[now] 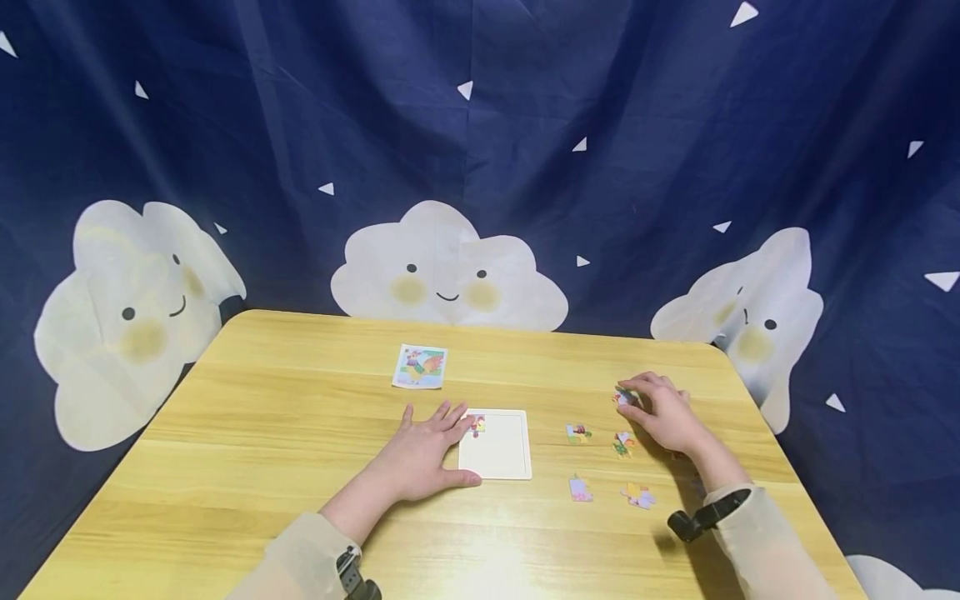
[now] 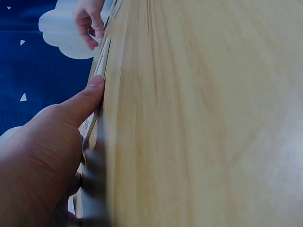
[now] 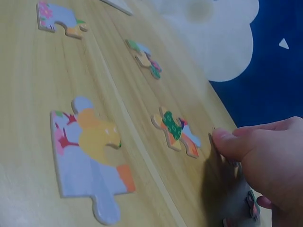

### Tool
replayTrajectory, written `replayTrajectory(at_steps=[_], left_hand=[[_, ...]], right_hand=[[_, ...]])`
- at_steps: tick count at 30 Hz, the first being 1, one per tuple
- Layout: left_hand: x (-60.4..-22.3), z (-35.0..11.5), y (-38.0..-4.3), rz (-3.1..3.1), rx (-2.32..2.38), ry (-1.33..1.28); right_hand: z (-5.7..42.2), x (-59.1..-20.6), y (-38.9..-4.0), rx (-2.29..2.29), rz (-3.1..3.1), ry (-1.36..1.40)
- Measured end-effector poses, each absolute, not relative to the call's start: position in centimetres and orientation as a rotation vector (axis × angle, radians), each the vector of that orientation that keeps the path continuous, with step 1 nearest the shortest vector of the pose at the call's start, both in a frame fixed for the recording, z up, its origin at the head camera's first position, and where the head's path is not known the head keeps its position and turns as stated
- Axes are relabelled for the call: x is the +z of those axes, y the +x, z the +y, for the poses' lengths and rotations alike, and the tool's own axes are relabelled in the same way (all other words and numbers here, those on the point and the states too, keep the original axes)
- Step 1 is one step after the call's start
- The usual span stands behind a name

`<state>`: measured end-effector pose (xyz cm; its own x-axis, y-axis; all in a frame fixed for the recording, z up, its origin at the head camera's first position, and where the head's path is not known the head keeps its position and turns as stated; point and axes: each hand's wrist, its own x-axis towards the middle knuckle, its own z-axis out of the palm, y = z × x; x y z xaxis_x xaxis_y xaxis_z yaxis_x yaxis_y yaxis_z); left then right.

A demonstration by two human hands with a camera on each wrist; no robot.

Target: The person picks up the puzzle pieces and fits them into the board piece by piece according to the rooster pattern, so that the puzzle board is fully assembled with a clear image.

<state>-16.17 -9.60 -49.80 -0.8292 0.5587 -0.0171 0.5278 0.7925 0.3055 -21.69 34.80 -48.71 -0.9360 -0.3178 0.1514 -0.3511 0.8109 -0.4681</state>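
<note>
My left hand [image 1: 431, 454] rests with spread fingers at the left side of a white square puzzle tray [image 1: 498, 454]. Its thumb [image 2: 85, 101] lies along the tray's near edge. One puzzle piece [image 1: 477, 424] sits in the tray's upper left corner, partly covered by the fingers. Over at the right, my right hand [image 1: 663, 412] pinches a colourful puzzle piece [image 1: 624, 396] between thumb and fingers; the hand hides much of it. Near that hand lie loose pieces, among them one with green [image 3: 173, 127] and a lilac-and-yellow one [image 3: 92, 158].
A small picture card [image 1: 420, 367] lies behind the tray. Between tray and right hand are more pieces, one at the back [image 1: 578, 432] and a pale one in front [image 1: 581, 488]. Others lie partly under the right forearm. A dark blue curtain [image 1: 525, 167] hangs behind the wooden table [image 1: 300, 400].
</note>
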Motion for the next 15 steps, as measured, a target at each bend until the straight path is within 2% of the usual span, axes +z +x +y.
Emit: replayTrajectory(at_steps=[15], left_hand=[[-49.72,-9.6,-16.17,2.875,0.441,0.882]], right_hand=[[34.77,-48.93,-22.31,0.822,-2.913,0.486]])
